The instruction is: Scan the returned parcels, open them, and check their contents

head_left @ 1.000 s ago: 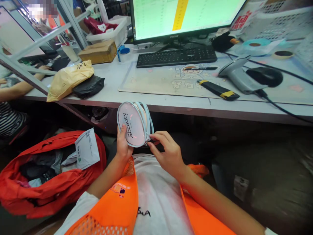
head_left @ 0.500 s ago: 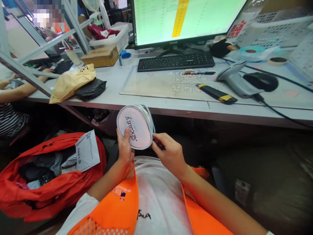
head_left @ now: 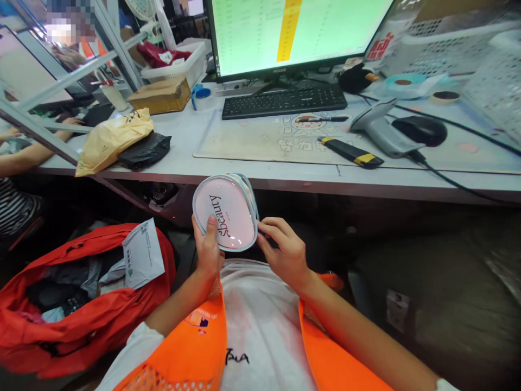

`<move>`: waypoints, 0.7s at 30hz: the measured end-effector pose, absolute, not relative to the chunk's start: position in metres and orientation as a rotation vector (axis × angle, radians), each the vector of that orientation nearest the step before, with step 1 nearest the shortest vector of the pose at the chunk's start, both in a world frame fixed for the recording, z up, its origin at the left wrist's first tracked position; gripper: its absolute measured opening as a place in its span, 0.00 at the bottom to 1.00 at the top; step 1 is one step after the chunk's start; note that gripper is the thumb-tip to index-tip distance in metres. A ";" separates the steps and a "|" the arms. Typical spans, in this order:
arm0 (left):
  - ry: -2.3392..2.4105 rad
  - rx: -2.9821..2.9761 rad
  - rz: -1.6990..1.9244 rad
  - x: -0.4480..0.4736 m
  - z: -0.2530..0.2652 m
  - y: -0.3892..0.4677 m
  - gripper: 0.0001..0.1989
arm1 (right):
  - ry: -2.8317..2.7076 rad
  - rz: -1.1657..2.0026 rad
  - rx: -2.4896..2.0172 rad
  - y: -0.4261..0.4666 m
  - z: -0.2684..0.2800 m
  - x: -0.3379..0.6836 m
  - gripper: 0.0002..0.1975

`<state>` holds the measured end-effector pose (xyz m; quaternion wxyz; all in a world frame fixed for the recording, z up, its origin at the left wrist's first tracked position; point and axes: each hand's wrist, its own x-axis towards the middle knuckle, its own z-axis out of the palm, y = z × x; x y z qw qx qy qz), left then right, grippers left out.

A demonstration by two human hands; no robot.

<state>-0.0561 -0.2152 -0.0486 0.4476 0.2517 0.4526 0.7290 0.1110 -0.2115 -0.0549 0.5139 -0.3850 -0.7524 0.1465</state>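
A small pink cosmetic pouch [head_left: 223,209] with pale blue piping and the printed word "Sbeauty" is held up in front of my body, just below the desk's front edge. My left hand [head_left: 208,247] grips its lower left side, thumb lying across the printed face. At the pouch's right edge, my right hand [head_left: 283,247] pinches with thumb and forefinger by the piping. What those fingertips hold, perhaps part of the zipper edge, is too small to make out.
On the desk [head_left: 171,165] lie a yellow parcel bag [head_left: 116,141], a black bag [head_left: 145,151], a keyboard [head_left: 285,102], a box cutter [head_left: 350,152] and a barcode scanner [head_left: 378,127]. A red sack [head_left: 81,334] of parcels stands at my left. Another person's arm [head_left: 36,155] is further left.
The view has shifted slightly, so the desk items sit a little further left. The pouch has turned a bit, and my right hand stays pinched at its edge.
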 end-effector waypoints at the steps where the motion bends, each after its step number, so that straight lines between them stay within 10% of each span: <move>1: 1.124 0.631 1.797 -0.056 -0.049 -0.215 0.29 | -1.816 0.353 -0.932 -0.211 -0.055 0.111 0.11; 21: 0.952 0.977 1.411 -0.052 -0.045 -0.223 0.35 | -1.827 -0.161 -0.874 -0.172 0.020 0.169 0.06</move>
